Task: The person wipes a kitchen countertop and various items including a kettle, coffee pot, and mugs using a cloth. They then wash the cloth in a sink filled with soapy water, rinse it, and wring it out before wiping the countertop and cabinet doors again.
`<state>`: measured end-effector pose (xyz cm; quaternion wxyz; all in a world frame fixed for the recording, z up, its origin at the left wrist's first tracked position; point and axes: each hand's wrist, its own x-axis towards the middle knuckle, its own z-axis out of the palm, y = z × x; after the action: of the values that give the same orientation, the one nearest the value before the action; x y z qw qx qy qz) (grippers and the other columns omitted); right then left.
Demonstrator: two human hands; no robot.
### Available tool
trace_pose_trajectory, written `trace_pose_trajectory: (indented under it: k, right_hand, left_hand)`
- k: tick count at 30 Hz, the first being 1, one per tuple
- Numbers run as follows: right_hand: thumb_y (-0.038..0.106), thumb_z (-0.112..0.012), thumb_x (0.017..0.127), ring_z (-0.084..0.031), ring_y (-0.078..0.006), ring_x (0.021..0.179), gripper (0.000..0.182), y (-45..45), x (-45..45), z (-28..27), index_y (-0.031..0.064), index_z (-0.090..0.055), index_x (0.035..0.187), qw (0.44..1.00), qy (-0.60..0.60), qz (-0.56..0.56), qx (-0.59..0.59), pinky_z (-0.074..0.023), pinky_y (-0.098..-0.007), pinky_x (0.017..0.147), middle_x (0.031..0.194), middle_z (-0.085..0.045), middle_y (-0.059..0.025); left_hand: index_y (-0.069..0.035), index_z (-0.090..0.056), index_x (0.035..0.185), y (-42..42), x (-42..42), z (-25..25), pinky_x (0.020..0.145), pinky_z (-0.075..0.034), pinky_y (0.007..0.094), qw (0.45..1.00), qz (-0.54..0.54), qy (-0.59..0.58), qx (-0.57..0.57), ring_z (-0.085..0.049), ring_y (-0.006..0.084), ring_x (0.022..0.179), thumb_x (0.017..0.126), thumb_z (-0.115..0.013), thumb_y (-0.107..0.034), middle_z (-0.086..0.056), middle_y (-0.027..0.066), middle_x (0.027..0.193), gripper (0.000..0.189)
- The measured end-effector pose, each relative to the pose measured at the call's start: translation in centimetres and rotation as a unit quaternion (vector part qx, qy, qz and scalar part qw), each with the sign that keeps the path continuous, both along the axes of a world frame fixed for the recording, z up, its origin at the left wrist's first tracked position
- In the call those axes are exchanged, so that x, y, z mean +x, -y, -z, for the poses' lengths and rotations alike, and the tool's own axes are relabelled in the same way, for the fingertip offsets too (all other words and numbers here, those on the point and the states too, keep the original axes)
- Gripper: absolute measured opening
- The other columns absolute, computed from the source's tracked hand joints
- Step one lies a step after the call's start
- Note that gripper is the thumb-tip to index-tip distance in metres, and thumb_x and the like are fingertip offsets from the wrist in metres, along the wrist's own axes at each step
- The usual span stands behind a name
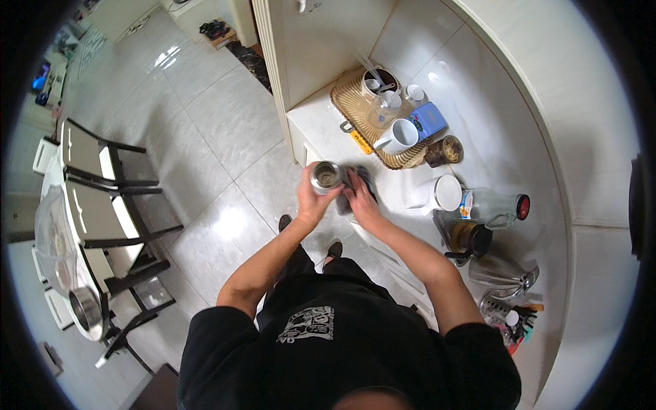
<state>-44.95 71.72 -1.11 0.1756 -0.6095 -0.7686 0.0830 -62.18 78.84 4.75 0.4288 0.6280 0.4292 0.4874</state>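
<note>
My left hand (307,205) is wrapped around a round metal cup (326,176), whose open mouth faces up towards me. Inside the cup the bottom looks greyish brown; I cannot tell whether it holds anything. Just to the right, at the counter's edge, my right hand (365,205) lies with its fingers stretched over a dark grey, soft-looking item (342,204), perhaps a cloth or bag. Part of that item is hidden under the fingers, so a grip on it is not plain. The two hands are close together, the left thumb near the right fingers.
On the white counter (328,115), a gold ribbed tray (351,97) bears a white mug (404,134), a glass jar (383,113) and a blue box (429,120). Nearby stand a white lidded pitcher (445,193) and a glass jug (487,205). Chairs (97,205) and a table (88,287) are left.
</note>
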Motion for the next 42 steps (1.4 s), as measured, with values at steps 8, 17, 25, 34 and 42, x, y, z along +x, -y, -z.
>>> trace_pose_trajectory:
  k: [8, 17, 25, 34, 42]
  right_hand:
    - [0.002, -0.049, 0.083, -0.032, -0.0406, 0.133, 0.027, -18.9, -6.5, 0.2, 0.0016, -0.050, 0.110, 1.000, -0.016, -0.018, -0.001, -0.0290, -0.0443, 0.111, 0.149, -0.025, -0.0230]
    - [0.012, -0.054, 0.082, -0.040, -0.0355, 0.125, 0.019, -10.5, -4.7, 0.5, 0.0048, -0.056, 0.099, 0.996, -0.034, 0.066, 0.053, -0.0364, -0.0465, 0.102, 0.140, -0.040, -0.0153]
    - [0.004, -0.060, 0.070, -0.042, -0.0394, 0.120, 0.024, 13.1, 2.2, -1.0, 0.0054, -0.056, 0.094, 0.970, -0.087, 0.226, 0.010, -0.0351, -0.0473, 0.100, 0.137, -0.041, -0.0171]
    - [-0.008, -0.054, 0.062, -0.053, -0.0356, 0.095, 0.027, 33.2, 11.1, -3.1, 0.0029, -0.052, 0.086, 0.834, -0.187, 0.514, -0.073, -0.0460, -0.0387, 0.080, 0.106, -0.052, -0.0180]
    - [-0.003, -0.059, 0.064, -0.058, -0.0372, 0.085, 0.020, 38.7, 15.8, 0.5, 0.0015, -0.060, 0.084, 0.664, -0.013, 0.744, 0.071, -0.0479, -0.0420, 0.076, 0.091, -0.060, -0.0171]
  left_hand:
    - [-0.001, -0.050, 0.116, -4.6, -8.8, -0.4, 0.086, -0.047, 0.0315, 0.999, -0.009, -0.049, -0.022, -0.059, 0.0204, 0.095, 0.064, -0.085, -0.009, -0.060, 0.0102, 0.102, 0.064]
    - [0.000, -0.050, 0.117, -7.7, -6.3, 0.2, 0.088, -0.047, 0.0323, 0.986, 0.152, -0.062, 0.008, -0.058, 0.0214, 0.097, 0.064, -0.086, -0.012, -0.059, 0.0109, 0.105, 0.065]
    - [-0.001, -0.053, 0.119, 0.3, 3.2, -1.2, 0.089, -0.048, 0.0356, 0.920, 0.385, -0.044, 0.059, -0.060, 0.0263, 0.103, 0.063, -0.087, -0.019, -0.060, 0.0144, 0.110, 0.068]
    - [-0.003, -0.047, 0.121, 12.9, 15.0, -0.4, 0.091, -0.047, 0.0379, 0.842, 0.539, -0.026, 0.008, -0.058, 0.0329, 0.107, 0.062, -0.086, -0.016, -0.058, 0.0162, 0.114, 0.072]
    - [-0.001, -0.044, 0.123, 18.8, 21.8, 2.3, 0.091, -0.045, 0.0403, 0.854, 0.519, -0.022, 0.011, -0.057, 0.0365, 0.106, 0.061, -0.087, -0.020, -0.059, 0.0188, 0.113, 0.078]
